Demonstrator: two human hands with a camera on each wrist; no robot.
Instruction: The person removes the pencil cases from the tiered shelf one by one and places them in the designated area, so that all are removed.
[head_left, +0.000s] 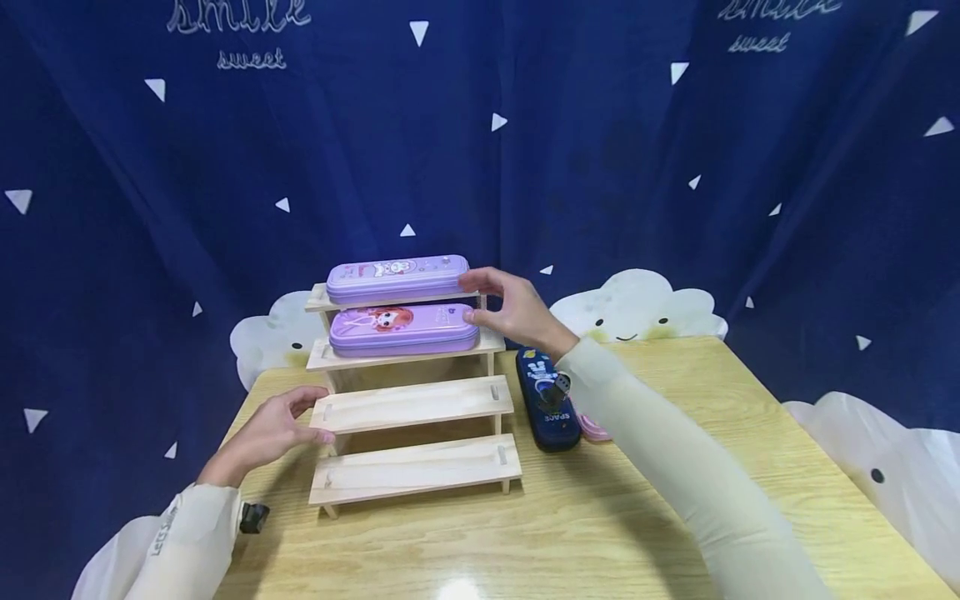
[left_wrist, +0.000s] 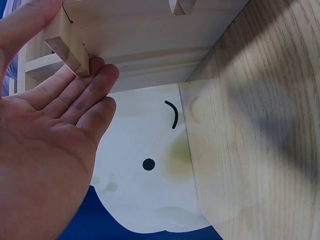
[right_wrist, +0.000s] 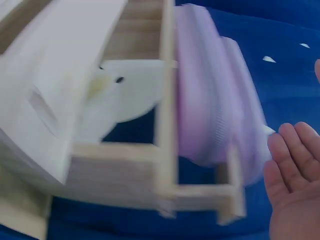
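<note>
A stepped wooden rack point(head_left: 412, 407) stands on the table, with a lilac pencil case point(head_left: 397, 278) on its top tier. Below that, on the second tier, lies another lilac pencil case point(head_left: 405, 328) printed with a red-haired girl. My left hand point(head_left: 270, 429) holds the left end of a lower tier; its thumb and fingers point(left_wrist: 82, 95) lie around the wooden end. At the right ends of the two cases is my right hand point(head_left: 517, 308), fingers extended. The right wrist view shows those fingers point(right_wrist: 295, 155) straight and apart from the cases.
A dark blue pencil case point(head_left: 546, 417) with an astronaut lies right of the rack, under the right forearm. Part of a pink item point(head_left: 594, 429) shows beside it. Cloud-shaped white panels point(head_left: 637, 312) edge the wooden table point(head_left: 420, 550), before a blue curtain point(head_left: 600, 167).
</note>
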